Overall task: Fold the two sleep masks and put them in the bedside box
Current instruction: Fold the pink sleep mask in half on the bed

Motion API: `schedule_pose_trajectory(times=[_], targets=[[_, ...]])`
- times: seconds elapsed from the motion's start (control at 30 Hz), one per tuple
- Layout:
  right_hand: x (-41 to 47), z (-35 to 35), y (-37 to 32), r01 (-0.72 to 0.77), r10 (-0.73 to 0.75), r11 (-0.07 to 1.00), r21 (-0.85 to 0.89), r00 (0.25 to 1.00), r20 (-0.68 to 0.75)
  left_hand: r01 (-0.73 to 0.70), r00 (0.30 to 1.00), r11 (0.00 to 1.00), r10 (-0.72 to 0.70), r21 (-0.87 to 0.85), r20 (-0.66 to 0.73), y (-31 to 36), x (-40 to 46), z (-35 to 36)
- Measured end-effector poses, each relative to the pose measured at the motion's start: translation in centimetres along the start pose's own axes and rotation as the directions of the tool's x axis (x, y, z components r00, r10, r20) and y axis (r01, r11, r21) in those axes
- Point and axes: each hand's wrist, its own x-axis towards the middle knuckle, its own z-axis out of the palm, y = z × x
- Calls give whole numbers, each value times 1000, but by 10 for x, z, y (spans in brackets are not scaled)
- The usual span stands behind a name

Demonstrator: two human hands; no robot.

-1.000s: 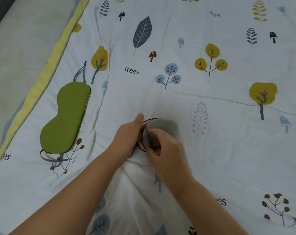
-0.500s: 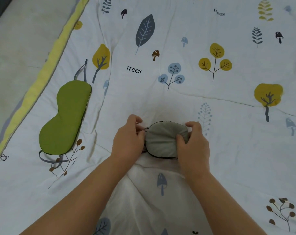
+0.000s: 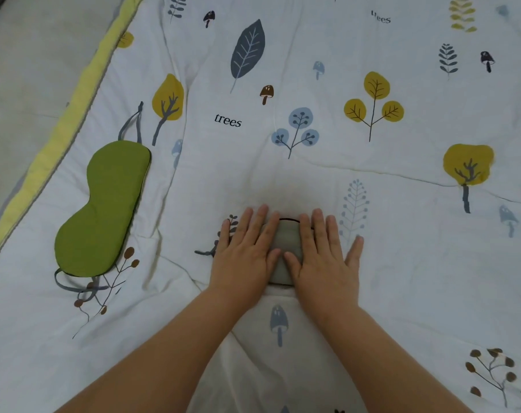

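Note:
A grey sleep mask (image 3: pixel 284 248) with a dark edge lies folded on the quilt at centre, mostly covered. My left hand (image 3: pixel 247 254) lies flat on its left half, fingers spread. My right hand (image 3: pixel 325 257) presses flat on its right half. Only a narrow strip of grey shows between the two hands. A green sleep mask (image 3: pixel 101 208) lies unfolded and flat at the left, its grey strap (image 3: pixel 131 123) looping out at the top and another loop at its lower end. The bedside box is not in view.
A white quilt (image 3: pixel 372 263) printed with trees, leaves and mushrooms covers the bed. Its yellow border (image 3: pixel 71 114) runs diagonally at the left, with a pale bare mattress (image 3: pixel 23 70) beyond it.
Both hands held the grey mask by its edges half a second ago. Now they lie flat on top of it, palms down, pressing it against the quilt. The green mask has not moved.

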Motion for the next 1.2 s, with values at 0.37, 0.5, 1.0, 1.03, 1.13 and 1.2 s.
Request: schedule_pose_trajectory(times=[0.37, 0.5, 1.0, 1.03, 1.13, 1.2], targets=[[-5, -45, -7, -213, 190, 909, 358, 977, 98, 253, 967, 894, -234, -370, 96, 16, 7, -34], [3, -52, -1, -221, 205, 841, 493, 975, 88, 275, 961, 853, -244, -444, 128, 25, 18, -39], [86, -95, 47, -235, 280, 893, 385, 958, -66, 160, 985, 910, -170, -383, 7, 63, 122, -58], [88, -94, 48, -242, 279, 898, 367, 959, -50, 167, 985, 918, -172, -361, 19, 63, 123, -55], [89, -93, 47, -250, 283, 905, 345, 958, -50, 169, 985, 921, -171, -352, 26, 62, 121, -51], [85, -94, 45, -262, 294, 909, 325, 954, -53, 172, 983, 901, -184, -398, 8, 58, 117, -52]])
